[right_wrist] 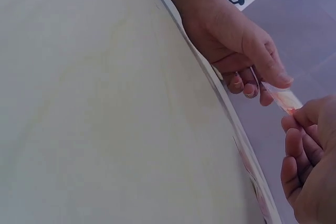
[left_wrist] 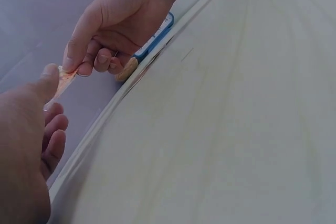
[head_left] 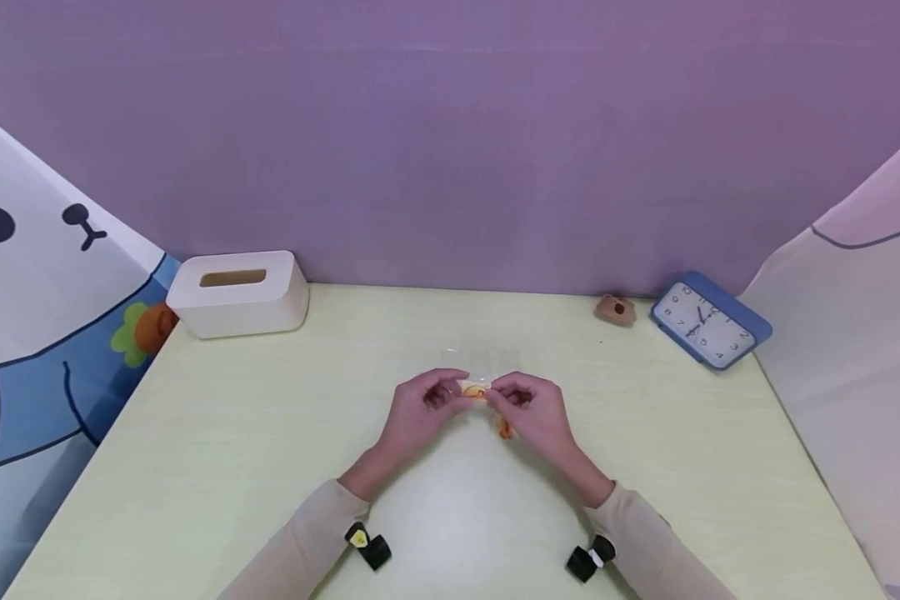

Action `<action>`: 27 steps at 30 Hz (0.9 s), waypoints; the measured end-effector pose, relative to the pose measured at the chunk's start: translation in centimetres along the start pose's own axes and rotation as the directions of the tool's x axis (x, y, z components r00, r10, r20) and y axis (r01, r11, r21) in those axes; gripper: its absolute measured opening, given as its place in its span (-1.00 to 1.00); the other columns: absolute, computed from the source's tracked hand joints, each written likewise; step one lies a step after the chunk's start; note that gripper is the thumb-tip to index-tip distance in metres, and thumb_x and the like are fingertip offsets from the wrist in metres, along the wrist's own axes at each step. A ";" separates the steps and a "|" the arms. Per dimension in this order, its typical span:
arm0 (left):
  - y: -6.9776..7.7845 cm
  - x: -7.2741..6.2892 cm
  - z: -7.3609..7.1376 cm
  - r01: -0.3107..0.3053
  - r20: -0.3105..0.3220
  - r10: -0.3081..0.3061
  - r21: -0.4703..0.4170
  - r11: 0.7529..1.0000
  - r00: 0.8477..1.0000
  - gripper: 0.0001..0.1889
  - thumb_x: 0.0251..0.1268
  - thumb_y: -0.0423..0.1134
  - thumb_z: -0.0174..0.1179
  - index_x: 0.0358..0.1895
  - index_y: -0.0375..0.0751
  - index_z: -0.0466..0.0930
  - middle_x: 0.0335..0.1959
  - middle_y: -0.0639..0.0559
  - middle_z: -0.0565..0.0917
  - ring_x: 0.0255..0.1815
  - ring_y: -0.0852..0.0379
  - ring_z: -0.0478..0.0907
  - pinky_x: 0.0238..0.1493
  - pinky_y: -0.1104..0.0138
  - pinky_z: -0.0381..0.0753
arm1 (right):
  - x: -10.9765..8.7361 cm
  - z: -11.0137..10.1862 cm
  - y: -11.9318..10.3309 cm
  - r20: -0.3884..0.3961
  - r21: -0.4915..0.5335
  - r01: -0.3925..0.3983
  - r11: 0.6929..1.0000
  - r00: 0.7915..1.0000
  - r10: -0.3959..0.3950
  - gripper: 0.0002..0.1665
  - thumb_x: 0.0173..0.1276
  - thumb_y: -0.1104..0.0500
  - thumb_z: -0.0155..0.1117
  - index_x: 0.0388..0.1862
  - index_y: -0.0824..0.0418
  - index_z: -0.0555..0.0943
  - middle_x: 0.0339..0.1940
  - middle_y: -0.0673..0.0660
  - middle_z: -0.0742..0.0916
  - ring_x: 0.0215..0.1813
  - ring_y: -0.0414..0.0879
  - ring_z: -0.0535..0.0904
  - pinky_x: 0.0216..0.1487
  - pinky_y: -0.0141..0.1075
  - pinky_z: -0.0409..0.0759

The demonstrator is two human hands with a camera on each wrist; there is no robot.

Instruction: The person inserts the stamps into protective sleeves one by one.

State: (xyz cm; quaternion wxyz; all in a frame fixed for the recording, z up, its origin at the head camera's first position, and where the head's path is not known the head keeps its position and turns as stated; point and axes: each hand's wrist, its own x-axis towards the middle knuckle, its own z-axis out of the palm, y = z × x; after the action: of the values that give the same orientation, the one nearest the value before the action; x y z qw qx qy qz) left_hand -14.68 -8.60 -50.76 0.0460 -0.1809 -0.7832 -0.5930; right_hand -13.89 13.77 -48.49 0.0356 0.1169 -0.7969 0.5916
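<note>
Between my two hands is a small clear packet with orange print (head_left: 476,391), raised above the table. My left hand (head_left: 429,410) pinches its left end between thumb and fingers. At its right end, my right hand (head_left: 537,417) pinches with thumb and forefinger, the other fingers curled in. The left wrist view shows the orange-printed packet (left_wrist: 64,80) stretched between both thumbs, and the right wrist view shows its clear film (right_wrist: 286,98). A small orange piece (head_left: 505,428) appears just below my right thumb, partly hidden by the hand. Faint clear plastic (head_left: 482,360) shows beyond the fingertips.
A white tissue box (head_left: 240,296) stands at the table's back left. Toward the back right are a small brown animal-shaped object (head_left: 616,310) and a blue clock (head_left: 708,321). A purple cloth backdrop (head_left: 450,167) rises behind the pale table (head_left: 232,450).
</note>
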 end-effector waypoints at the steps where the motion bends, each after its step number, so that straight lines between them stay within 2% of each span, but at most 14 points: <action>1: 0.0 0.0 -0.1 -0.021 0.010 0.021 0.047 0.999 1.000 -0.56 0.30 -0.33 0.63 0.22 -0.27 0.78 -0.12 -0.02 0.79 -0.24 0.20 0.67 -0.18 0.40 0.71 | 0.0 -0.1 0.0 -0.002 -0.002 -0.003 1.000 1.000 0.003 -0.94 0.44 0.38 0.57 -0.16 0.37 0.84 -0.35 0.18 0.84 -0.39 -0.19 0.63 -0.34 -0.45 0.61; 3: 0.1 -0.1 -0.2 -0.076 0.037 0.072 0.148 0.986 0.997 -0.45 0.25 -0.32 0.67 0.30 -0.25 0.73 -0.05 0.01 0.75 -0.23 0.18 0.66 -0.18 0.38 0.73 | 0.0 -0.3 0.0 -0.004 -0.007 -0.009 1.000 1.000 0.009 -0.94 0.45 0.37 0.57 -0.16 0.36 0.84 -0.34 0.18 0.84 -0.38 -0.19 0.63 -0.32 -0.45 0.63; 6: 0.3 -0.2 -0.4 -0.158 0.071 0.144 0.287 0.945 0.987 -0.38 0.22 -0.31 0.69 0.36 -0.17 0.70 0.05 0.01 0.71 -0.23 0.17 0.68 -0.18 0.37 0.75 | 0.0 -0.5 0.0 -0.002 -0.005 -0.012 1.000 1.000 0.012 -0.94 0.44 0.37 0.57 -0.17 0.37 0.84 -0.34 0.19 0.84 -0.38 -0.19 0.63 -0.31 -0.46 0.63; 9: 0.3 -0.2 -0.5 -0.227 0.078 0.213 0.351 0.908 0.974 -0.40 0.24 -0.33 0.68 0.35 -0.17 0.72 0.08 -0.03 0.69 -0.24 0.15 0.70 -0.18 0.36 0.77 | 0.1 -0.7 0.0 0.002 -0.003 -0.009 1.000 1.000 0.009 -0.96 0.44 0.39 0.56 -0.17 0.36 0.84 -0.34 0.20 0.84 -0.39 -0.20 0.63 -0.32 -0.46 0.62; 13: 0.2 -0.1 -0.6 -0.282 0.068 0.277 0.378 0.882 0.959 -0.47 0.24 -0.35 0.67 0.29 -0.24 0.76 0.07 -0.07 0.69 -0.25 0.13 0.72 -0.18 0.36 0.79 | 0.1 -0.7 0.0 0.007 -0.012 -0.002 1.000 1.000 0.002 -0.95 0.43 0.40 0.56 -0.17 0.36 0.84 -0.35 0.18 0.84 -0.40 -0.21 0.62 -0.33 -0.46 0.61; 18: 0.0 -0.1 -0.6 -0.297 0.057 0.298 0.375 0.878 0.953 -0.52 0.25 -0.39 0.65 0.25 -0.28 0.79 0.04 -0.07 0.70 -0.27 0.14 0.74 -0.18 0.39 0.79 | 0.1 -0.6 -0.2 0.012 -0.020 -0.008 1.000 1.000 0.008 -0.94 0.44 0.38 0.56 -0.17 0.39 0.83 -0.35 0.17 0.84 -0.41 -0.21 0.62 -0.34 -0.46 0.62; 27: -0.2 -0.1 -0.5 -0.278 0.030 0.286 0.355 0.893 0.958 -0.53 0.23 -0.35 0.68 0.20 -0.30 0.81 -0.01 -0.06 0.73 -0.31 0.14 0.73 -0.24 0.41 0.77 | 0.0 -0.5 -0.2 0.006 -0.021 -0.023 1.000 1.000 0.023 -0.92 0.44 0.40 0.56 -0.13 0.32 0.86 -0.34 0.16 0.84 -0.41 -0.20 0.60 -0.36 -0.46 0.57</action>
State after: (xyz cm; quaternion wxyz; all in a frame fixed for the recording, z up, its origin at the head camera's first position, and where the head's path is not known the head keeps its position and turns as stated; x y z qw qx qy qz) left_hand -14.75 -9.17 -50.86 0.1725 -0.2745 -0.8422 -0.4309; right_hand -13.90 14.19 -48.09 0.0277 0.1090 -0.8045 0.5832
